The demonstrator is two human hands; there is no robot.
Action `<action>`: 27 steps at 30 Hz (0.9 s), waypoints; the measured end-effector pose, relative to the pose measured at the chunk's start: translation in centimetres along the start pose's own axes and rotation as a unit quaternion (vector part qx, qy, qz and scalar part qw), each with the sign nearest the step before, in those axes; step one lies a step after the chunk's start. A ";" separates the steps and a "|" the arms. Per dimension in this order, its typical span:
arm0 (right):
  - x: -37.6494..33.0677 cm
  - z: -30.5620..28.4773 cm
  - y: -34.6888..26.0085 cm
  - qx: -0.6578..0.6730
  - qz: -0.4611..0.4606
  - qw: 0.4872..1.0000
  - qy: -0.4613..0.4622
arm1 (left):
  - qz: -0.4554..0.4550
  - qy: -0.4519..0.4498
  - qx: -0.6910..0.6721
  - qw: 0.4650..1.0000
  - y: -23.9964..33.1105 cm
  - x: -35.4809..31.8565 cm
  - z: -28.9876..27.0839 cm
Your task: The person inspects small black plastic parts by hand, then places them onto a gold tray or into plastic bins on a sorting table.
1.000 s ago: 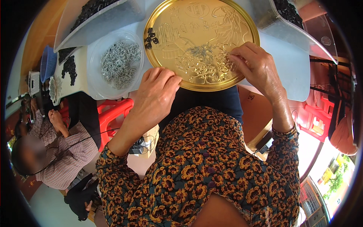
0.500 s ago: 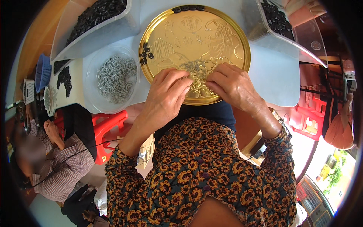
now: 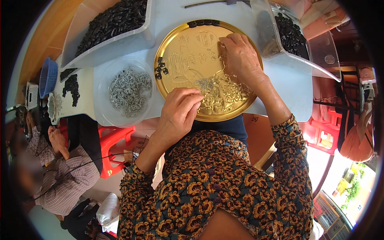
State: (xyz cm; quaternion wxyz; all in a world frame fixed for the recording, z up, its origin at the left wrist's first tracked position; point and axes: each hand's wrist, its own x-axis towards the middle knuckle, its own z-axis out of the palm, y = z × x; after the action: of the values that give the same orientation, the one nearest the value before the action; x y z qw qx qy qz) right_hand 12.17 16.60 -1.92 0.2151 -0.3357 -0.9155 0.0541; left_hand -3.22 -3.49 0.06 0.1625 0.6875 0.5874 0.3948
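Observation:
A round gold tray (image 3: 176, 46) with embossed pictures lies in front of me at the table's near edge. Small silver screws (image 3: 206, 83) are heaped on its nearer part. My left hand (image 3: 180, 114) is over the tray's near left rim, thumb and fingers pinched; what they hold is too small to make out. Over the far right part of the tray is my right hand (image 3: 242, 56), its fingers bent together and their grip hidden. Small black pieces (image 3: 161, 69) sit at the tray's left rim, and a row of black pieces (image 3: 203, 23) lines its far rim.
A clear bowl of silver screws (image 3: 130, 92) stands left of the tray. Plastic bins with black parts stand behind it (image 3: 114, 28) and at the far right (image 3: 291, 36). A person (image 3: 76, 176) sits at the left near a red stool (image 3: 114, 152).
My right hand has moved from the screw heap toward the far side of the tray. My left hand stays pinched over the near left part. The whole view has shifted slightly.

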 end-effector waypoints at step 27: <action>-3.9 -3.0 -3.0 0.157 -0.119 0.978 -0.072 | -0.010 0.047 -0.028 0.998 -0.6 -0.9 0.3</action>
State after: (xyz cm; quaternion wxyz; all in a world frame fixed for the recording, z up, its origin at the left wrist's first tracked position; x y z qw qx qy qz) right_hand 14.34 11.70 0.09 0.2040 -0.1816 -0.9419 0.1954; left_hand -3.41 -4.13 -0.84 0.1578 0.6577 0.5896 0.4415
